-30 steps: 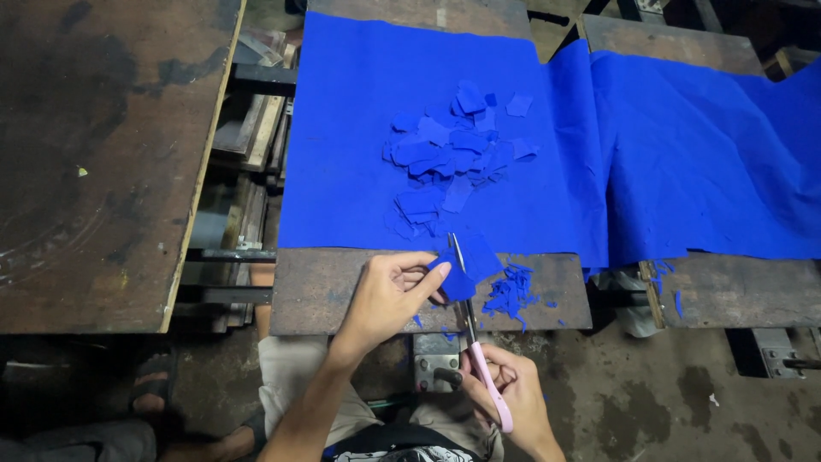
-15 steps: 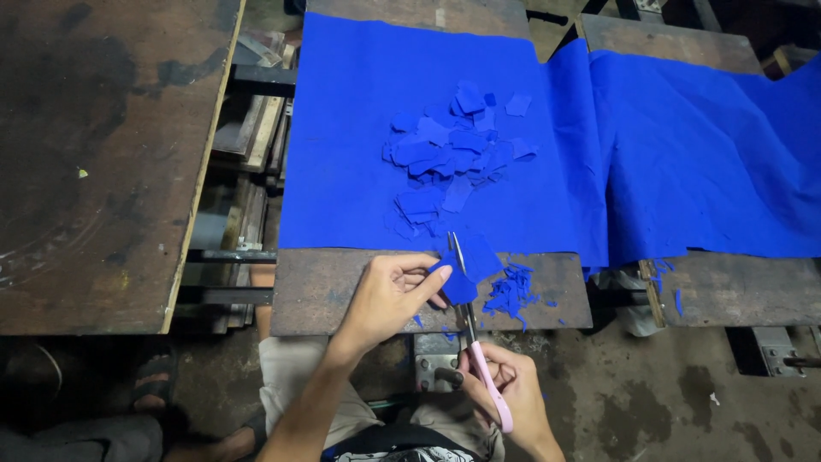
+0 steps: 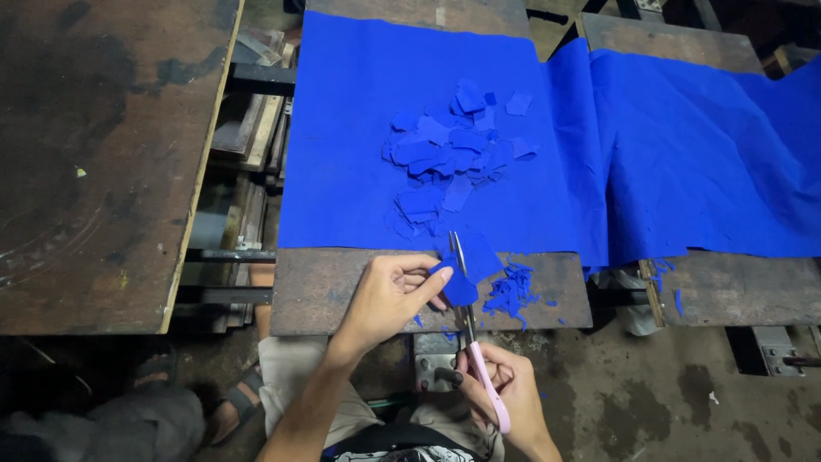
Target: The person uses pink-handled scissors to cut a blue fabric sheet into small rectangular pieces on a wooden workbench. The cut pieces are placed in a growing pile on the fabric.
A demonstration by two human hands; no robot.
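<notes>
The left hand (image 3: 389, 295) pinches a small piece of blue fabric (image 3: 466, 272) between thumb and forefinger, just over the near edge of the wooden bench (image 3: 342, 295). The right hand (image 3: 505, 393) grips pink-handled scissors (image 3: 477, 342), its fingers curled through the loops, the blades pointing up and away into the piece. The blades look nearly together, though the cloth covers part of them, so how far they stand apart cannot be told for certain.

By my reading, the step in hand is trimming this piece — a cut partway through. The next move would call for the left fingers to keep the cloth taut and turn it a little, so the blades meet it along a fresh line while the thumb stays out of their path.

Beyond the hands, a pile of cut blue pieces (image 3: 453, 154) lies on a large blue sheet (image 3: 359, 120) spread over the bench, and fine blue trimmings (image 3: 511, 291) lie just right of the scissors. A second length of blue cloth (image 3: 701, 162) runs off the right edge of the view. The person's lap is cut off below, and the dark gap between the benches is too dim to make out.
</notes>
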